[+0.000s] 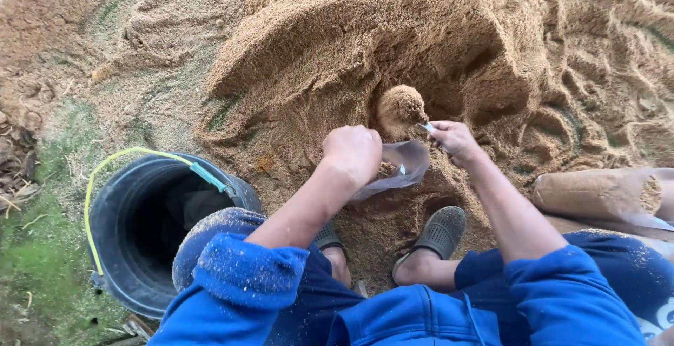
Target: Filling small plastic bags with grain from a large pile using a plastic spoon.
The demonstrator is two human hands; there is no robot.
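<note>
**Scooping sawdust into a clear bag**

At the foot of a big tan sawdust heap, a person in blue sleeves squats. Left hand is fisted, fingers clamped together on the rim of a clear thin plastic bag, holding its mouth up. Right hand has fingers pinched on a small scoop piled with a rounded sawdust load, just above and beside the bag mouth. Black round plastic bucket with yellow-green wire handle stands to the left, apart from the bag. Filled clear bag of sawdust lies at right. Grey perforated clogs are planted in the pile.

Risks, judged: the heaped load may spill past the limp bag mouth; the loose grip could let the rim fold shut; the undercut heap might slump onto the bag.
</note>
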